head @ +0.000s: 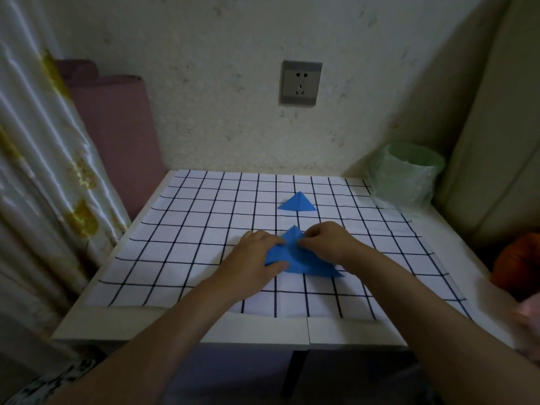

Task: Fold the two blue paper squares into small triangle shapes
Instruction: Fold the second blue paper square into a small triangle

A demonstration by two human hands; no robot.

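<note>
A small blue paper triangle [298, 203] lies flat on the checked cloth [190, 229], further back and apart from my hands. Nearer to me is a larger blue paper [306, 263], partly folded into a triangle with its tip pointing away. My left hand [254, 258] holds its left flap, fingers on top and thumb at the lower edge. My right hand [327, 241] pinches the paper near its top middle. The hands hide much of the paper's upper part.
A green plastic-lined bin [407, 173] stands at the table's back right corner. A wall socket [300, 83] is above the table. A curtain [38, 171] and a pink roll [117, 135] are at the left, a cushion [491, 127] and something orange [517, 261] at the right.
</note>
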